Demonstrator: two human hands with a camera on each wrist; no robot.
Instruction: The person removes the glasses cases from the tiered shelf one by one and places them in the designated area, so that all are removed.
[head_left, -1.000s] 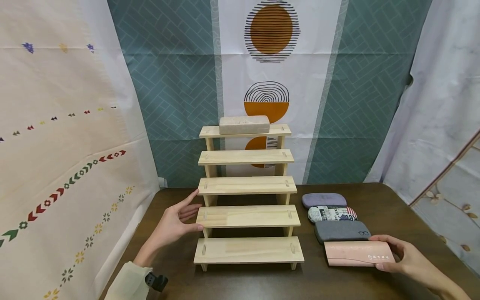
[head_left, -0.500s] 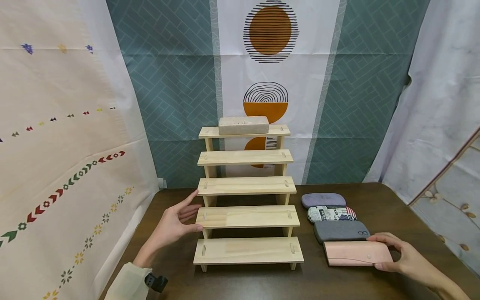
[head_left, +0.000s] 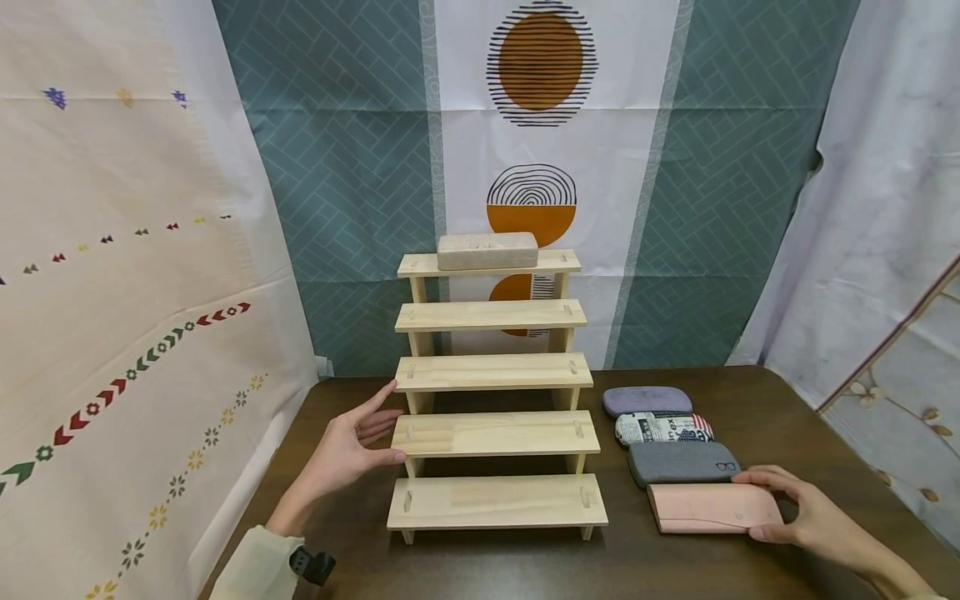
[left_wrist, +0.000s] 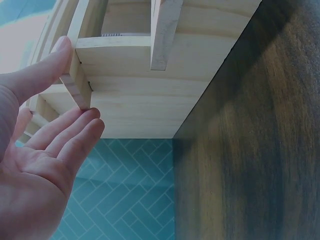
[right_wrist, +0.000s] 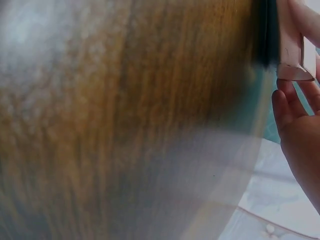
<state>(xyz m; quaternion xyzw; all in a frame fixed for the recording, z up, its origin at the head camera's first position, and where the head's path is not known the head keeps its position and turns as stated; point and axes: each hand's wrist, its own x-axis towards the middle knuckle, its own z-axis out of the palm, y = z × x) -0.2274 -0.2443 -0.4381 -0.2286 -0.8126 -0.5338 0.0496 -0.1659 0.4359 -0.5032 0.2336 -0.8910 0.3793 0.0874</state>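
A stepped wooden rack (head_left: pixel 495 433) stands on the brown table, with a beige case (head_left: pixel 487 250) lying on its top shelf. My left hand (head_left: pixel 345 446) grips the left end of the second shelf from the bottom; in the left wrist view the thumb and fingertips sit on either side of the board end (left_wrist: pixel 77 85). On the right, my right hand (head_left: pixel 806 517) pinches the right end of a pink glasses case (head_left: pixel 705 507) between thumb and fingers. The case lies right in front of a grey glasses case (head_left: pixel 678 462). Its end (right_wrist: pixel 295 72) shows in the right wrist view.
Behind the grey case lie a printed case (head_left: pixel 660 427) and a purple case (head_left: pixel 647 400), in a row to the right of the rack. Patterned cloths (head_left: pixel 345 208) hang behind and at both sides of the table (head_left: pixel 510 571).
The white lettering seen on the pink case a second ago no longer shows on its front. Both hands keep nearly the same places, and the rack stays still.
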